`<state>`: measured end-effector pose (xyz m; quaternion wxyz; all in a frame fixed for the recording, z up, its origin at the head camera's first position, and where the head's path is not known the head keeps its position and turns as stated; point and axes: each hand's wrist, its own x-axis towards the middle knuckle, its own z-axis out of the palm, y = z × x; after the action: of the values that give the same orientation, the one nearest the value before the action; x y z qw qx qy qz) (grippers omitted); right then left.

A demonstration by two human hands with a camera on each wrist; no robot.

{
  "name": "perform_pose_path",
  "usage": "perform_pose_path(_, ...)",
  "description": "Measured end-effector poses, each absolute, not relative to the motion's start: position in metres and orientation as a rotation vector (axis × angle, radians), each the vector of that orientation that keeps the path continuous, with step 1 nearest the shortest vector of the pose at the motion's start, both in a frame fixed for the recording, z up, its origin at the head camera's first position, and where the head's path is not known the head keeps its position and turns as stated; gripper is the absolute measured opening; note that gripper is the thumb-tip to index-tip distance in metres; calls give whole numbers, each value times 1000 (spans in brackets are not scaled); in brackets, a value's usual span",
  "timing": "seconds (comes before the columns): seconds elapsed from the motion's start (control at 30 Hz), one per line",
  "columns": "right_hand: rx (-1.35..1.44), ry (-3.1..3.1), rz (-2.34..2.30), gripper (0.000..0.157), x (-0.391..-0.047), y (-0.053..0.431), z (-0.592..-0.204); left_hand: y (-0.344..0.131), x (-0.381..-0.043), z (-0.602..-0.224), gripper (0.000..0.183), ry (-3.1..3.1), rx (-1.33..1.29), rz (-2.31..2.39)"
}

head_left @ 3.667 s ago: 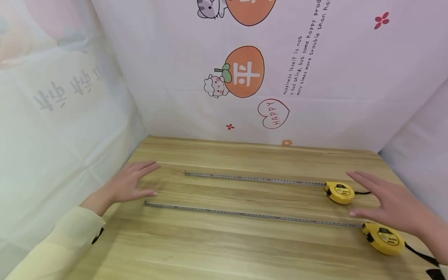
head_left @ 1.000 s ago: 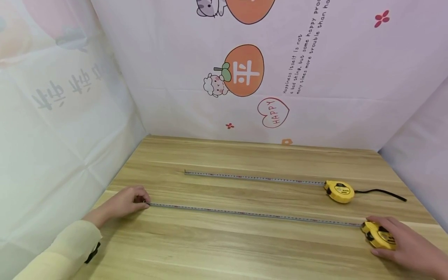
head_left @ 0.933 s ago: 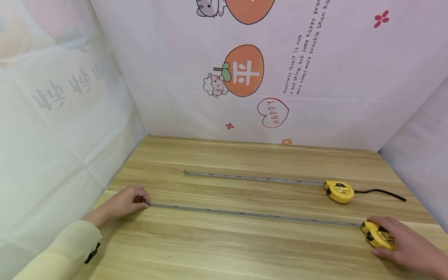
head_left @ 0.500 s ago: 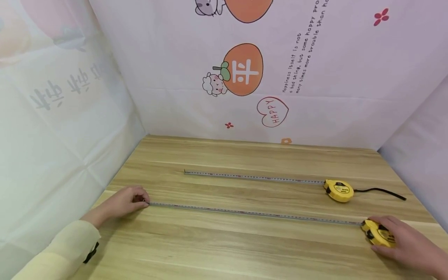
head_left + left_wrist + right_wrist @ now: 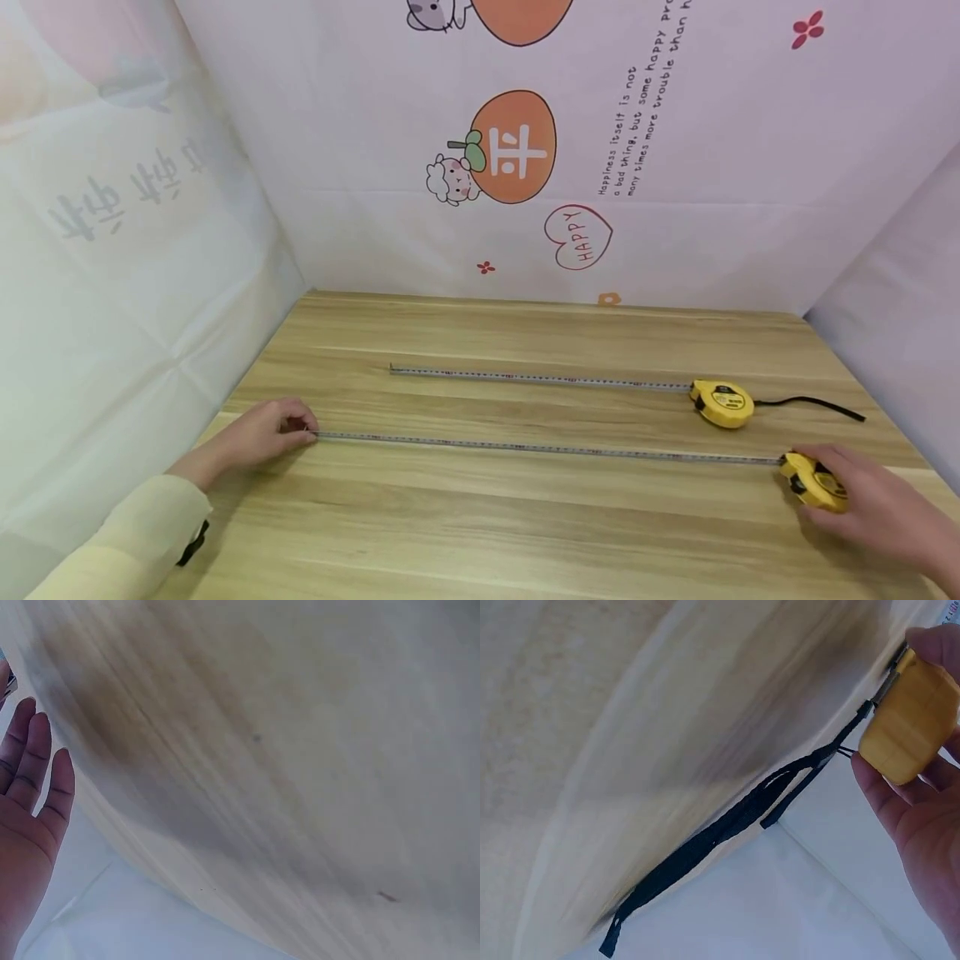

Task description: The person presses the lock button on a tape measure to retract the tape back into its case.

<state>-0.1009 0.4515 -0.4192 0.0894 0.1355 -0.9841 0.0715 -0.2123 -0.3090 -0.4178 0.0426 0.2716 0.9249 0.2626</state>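
Observation:
Two yellow tape measures lie across the wooden table, blades drawn out to the left. My left hand pinches the end of the nearer blade. At the other end, my right hand grips the case of the nearer tape measure, covering its right part. The right wrist view shows fingers and thumb around that yellow case, a black wrist strap hanging from it. In the left wrist view, the left hand is at the edge, its pinching fingertips mostly cut off.
Behind, the second tape measure rests untouched, its shorter drawn blade parallel to the nearer one and its black strap trailing right. A printed cloth backs the table, with white sheets at both sides.
Both hands, earlier open above the table, came down and took hold of the nearer tape measure. Lately the right hand has shifted its case slightly away from me; the head view has turned slightly.

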Motion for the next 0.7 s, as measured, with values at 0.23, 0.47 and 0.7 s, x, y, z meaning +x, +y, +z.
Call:
perform_pose_path(0.23, 494, -2777, 170, 75, -106, 453, -413, -310, -216, -415, 9, 2849, 833, 841)
perform_pose_path(0.47, 510, -2762, 193, 76, -110, 451, -398, -312, -221, -407, 13, 2869, 873, 926)
perform_pose_path(0.7, 524, -2682, 249, 78, -114, 451, -385, -313, -225, -403, 7, 2872, 773, 976)
